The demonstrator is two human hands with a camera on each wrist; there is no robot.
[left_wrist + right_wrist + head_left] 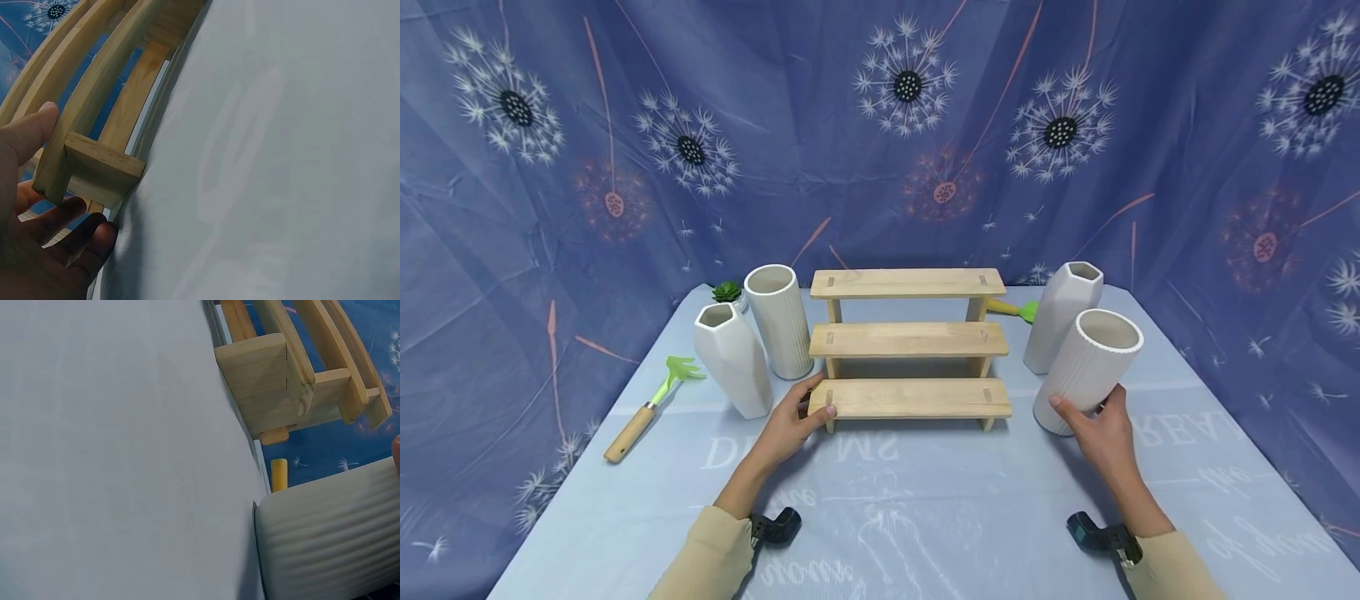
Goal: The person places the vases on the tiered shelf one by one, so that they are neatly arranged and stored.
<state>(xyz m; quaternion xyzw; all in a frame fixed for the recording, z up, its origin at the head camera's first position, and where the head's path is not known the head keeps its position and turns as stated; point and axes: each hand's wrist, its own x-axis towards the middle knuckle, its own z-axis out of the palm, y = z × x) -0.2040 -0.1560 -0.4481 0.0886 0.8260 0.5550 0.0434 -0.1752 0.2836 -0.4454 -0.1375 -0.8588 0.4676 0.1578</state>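
Note:
A three-tier wooden stand (910, 398) stands in the middle of the table. My left hand (790, 429) holds the left end of its lowest step, thumb on top and fingers below the board, as the left wrist view shows of the hand (37, 231) too. On the right, a white ribbed cylindrical vase (1078, 375) stands on the cloth, its ribs filling a corner of the right wrist view. Around its lower part my right hand (1108, 437) has its grip, thumb on the near left side, the other fingers mostly hidden. Right behind is a white faceted vase (1060, 321).
On the left stand another faceted vase (733, 358) and a ribbed vase (778, 325), with a small green succulent (727, 291) behind. A hand rake (643, 421) lies near the left edge. Behind the stand's right side lies a yellow-handled green tool (1018, 310). A blue patterned curtain (805, 125) hangs behind.

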